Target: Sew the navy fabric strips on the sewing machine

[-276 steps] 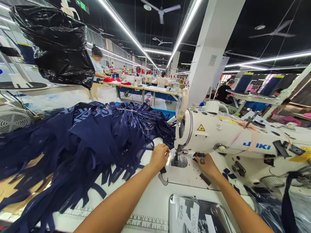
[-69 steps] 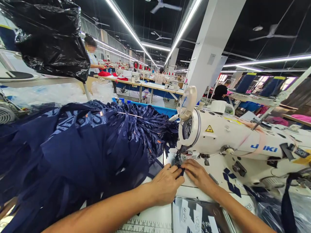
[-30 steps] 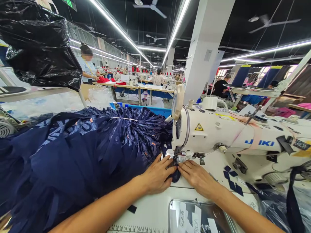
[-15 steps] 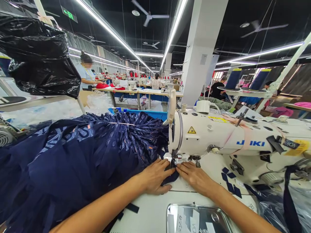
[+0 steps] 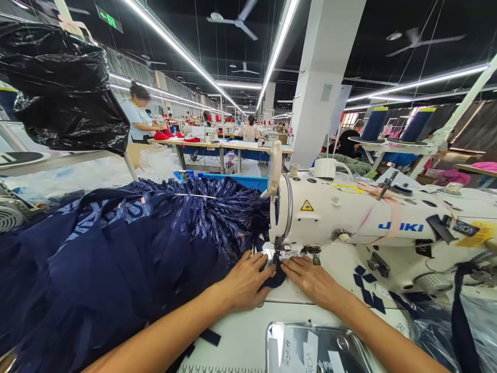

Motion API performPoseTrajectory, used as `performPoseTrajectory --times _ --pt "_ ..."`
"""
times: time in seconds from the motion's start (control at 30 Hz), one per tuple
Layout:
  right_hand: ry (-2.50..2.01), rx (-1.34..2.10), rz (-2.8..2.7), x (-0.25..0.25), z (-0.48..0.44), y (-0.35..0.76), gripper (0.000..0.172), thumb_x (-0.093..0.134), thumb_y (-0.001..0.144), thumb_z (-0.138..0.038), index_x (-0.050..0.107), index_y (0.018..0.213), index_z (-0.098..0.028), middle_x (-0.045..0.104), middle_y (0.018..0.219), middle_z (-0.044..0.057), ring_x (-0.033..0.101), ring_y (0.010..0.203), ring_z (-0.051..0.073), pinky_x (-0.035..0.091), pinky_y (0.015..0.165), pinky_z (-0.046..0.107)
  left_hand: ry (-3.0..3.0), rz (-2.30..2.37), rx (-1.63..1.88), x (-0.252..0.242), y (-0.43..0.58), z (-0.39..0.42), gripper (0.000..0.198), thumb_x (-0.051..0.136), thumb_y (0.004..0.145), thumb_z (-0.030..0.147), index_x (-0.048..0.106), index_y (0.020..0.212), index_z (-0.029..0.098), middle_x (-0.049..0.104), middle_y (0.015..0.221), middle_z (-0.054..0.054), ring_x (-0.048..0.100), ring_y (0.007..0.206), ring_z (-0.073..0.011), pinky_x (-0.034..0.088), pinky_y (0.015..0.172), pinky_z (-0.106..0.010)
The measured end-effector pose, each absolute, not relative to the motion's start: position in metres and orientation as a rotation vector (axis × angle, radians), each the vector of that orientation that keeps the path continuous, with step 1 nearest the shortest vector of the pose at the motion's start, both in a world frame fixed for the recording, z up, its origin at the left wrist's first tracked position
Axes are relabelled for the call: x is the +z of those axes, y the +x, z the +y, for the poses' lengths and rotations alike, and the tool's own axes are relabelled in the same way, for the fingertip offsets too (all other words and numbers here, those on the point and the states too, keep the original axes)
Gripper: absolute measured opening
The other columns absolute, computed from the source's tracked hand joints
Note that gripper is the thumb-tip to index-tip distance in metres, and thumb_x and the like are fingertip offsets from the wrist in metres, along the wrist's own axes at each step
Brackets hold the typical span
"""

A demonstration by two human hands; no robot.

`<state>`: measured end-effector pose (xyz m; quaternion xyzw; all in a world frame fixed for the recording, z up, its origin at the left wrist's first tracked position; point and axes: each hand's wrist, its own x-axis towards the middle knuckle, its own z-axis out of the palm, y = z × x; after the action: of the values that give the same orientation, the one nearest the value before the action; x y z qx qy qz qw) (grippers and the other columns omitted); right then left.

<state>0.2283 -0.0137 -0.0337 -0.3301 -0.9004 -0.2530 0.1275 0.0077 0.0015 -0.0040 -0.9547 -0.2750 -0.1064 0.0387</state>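
Observation:
A white sewing machine (image 5: 322,207) stands in front of me, its presser foot (image 5: 277,256) down near a small navy fabric piece (image 5: 276,278). My left hand (image 5: 248,280) lies flat left of the foot, fingers spread, fingertips at the fabric's edge and thumb stretched toward me. From the right, my right hand (image 5: 306,280) rests with fingers extended and fingertips on the fabric beside the foot. What lies under the fingertips is hidden. A big heap of navy garments (image 5: 128,269) with patterned bands fills the left side, reaching up to the machine head.
Small navy fabric squares (image 5: 367,290) lie on the machine bed at right. A metal tin lid (image 5: 337,344) with labels sits close to me. Thread cones (image 5: 375,124) stand on a rack behind; a black plastic bag (image 5: 66,93) hangs upper left. A co-worker (image 5: 137,116) stands at a far table.
My left hand has shifted slightly left, its fingers a little more spread, and more of the navy piece shows between my hands. My right hand has barely moved.

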Motion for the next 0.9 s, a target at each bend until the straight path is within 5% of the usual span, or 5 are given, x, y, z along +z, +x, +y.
performPoseTrajectory --times 0.23,0.9 --pt "-0.928 -0.766 -2.606 -0.031 -0.012 0.229 0.034 0.047 0.075 -0.003 0.057 0.108 -0.008 0.062 0.108 0.013 0.058 0.094 0.021 0.051 0.075 0.033 -2.961 -0.89 -0.319 -0.004 0.009 0.0 0.045 0.051 0.082 0.036 0.041 0.125 0.023 0.047 0.116 -0.012 0.04 0.111 -0.0274 0.032 0.093 -0.047" --pt "-1.152 -0.708 -2.65 -0.044 -0.006 0.235 0.046 0.039 0.076 -0.002 0.051 0.119 -0.014 0.055 0.12 0.01 0.058 0.094 0.021 0.049 0.075 0.036 -2.883 -0.896 -0.338 -0.009 0.015 0.003 0.036 0.047 0.086 0.034 0.048 0.119 0.021 0.051 0.101 -0.009 0.044 0.1 -0.0245 0.036 0.086 -0.042"
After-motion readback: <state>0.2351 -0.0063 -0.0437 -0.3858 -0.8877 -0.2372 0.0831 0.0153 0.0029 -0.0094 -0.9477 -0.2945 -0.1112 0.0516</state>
